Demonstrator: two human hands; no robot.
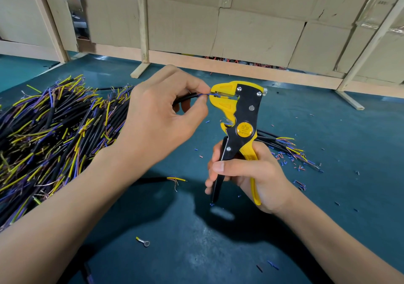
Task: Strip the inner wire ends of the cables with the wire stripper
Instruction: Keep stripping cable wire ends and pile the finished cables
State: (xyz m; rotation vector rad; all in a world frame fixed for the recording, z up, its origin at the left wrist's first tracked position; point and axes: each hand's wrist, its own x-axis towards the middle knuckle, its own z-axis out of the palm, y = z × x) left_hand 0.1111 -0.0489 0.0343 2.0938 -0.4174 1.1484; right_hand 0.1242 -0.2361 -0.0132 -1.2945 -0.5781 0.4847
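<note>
Cardboard boxes behind a pale wooden frame close off the back of a dark teal surface.

Near the middle, held above the surface, a black cable is pinched by the left hand, thumb and forefinger curled tight around its end and the other fingers folded beneath. A thin blue inner wire runs from that pinch straight into the yellow head of the wire stripper, lying between its two yellow clamping parts. The right hand grips the stripper's handles, fingers wrapped round the black one, the yellow one against the palm, and the thumb lying across the front. The tool stands roughly upright with its head at the top.

Its round yellow pivot badge carries small print, something like "B-01212", though it is too fine to read surely.

Left of the hands lies a large heap of cables with yellow, blue and brown inner ends. A smaller bundle of cables lies behind the right hand, its ends fanned toward the right. One single cable end rests between the forearms. Short blue and red bits of insulation are scattered over the surface, mostly on the right. A ring terminal with a yellow sleeve lies nearer the camera.
</note>
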